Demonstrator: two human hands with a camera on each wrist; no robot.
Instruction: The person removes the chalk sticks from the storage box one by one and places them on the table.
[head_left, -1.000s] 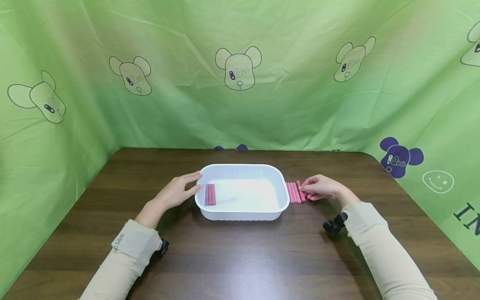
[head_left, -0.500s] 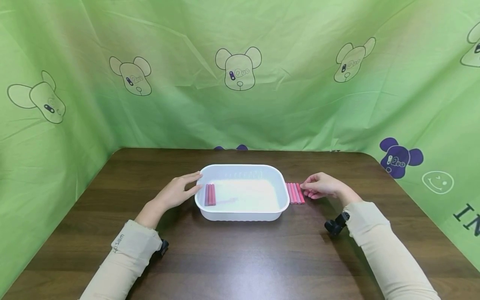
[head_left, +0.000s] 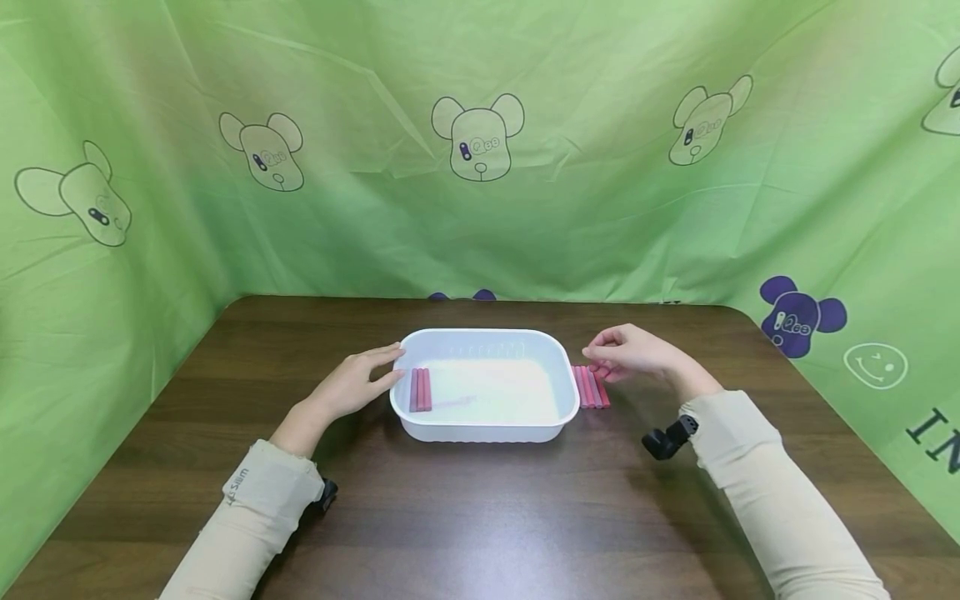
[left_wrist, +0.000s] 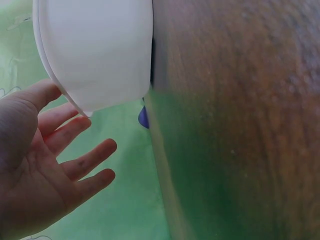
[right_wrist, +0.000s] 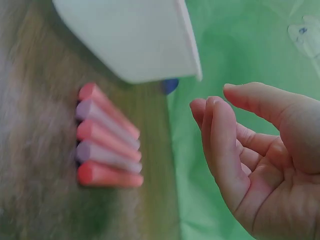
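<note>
A white plastic tub (head_left: 480, 432) stands on the table, with three pinkish chalk-like sticks (head_left: 421, 390) lying side by side at its left inside. My left hand (head_left: 352, 382) touches the tub's left rim with relaxed, spread fingers. In the left wrist view, the thumb and fingertips (left_wrist: 82, 121) of that hand meet the rim. My right hand (head_left: 636, 352) is raised just over the row of several red, pink and purple sticks (head_left: 590, 388) beside the tub's right end. Its fingers are loosely bent with a gap to the thumb, and nothing is between them in the right wrist view.
The brown wooden table (head_left: 480, 517) reaches back to a green printed curtain (head_left: 360, 225), which also hangs at both sides. Dark wrist cameras (head_left: 670, 437) sit under the sleeve cuffs.
My right hand has let go of the red stick at the row's right end, which now lies flush with the others, then lifted and moved left. The left hand has stayed put.
</note>
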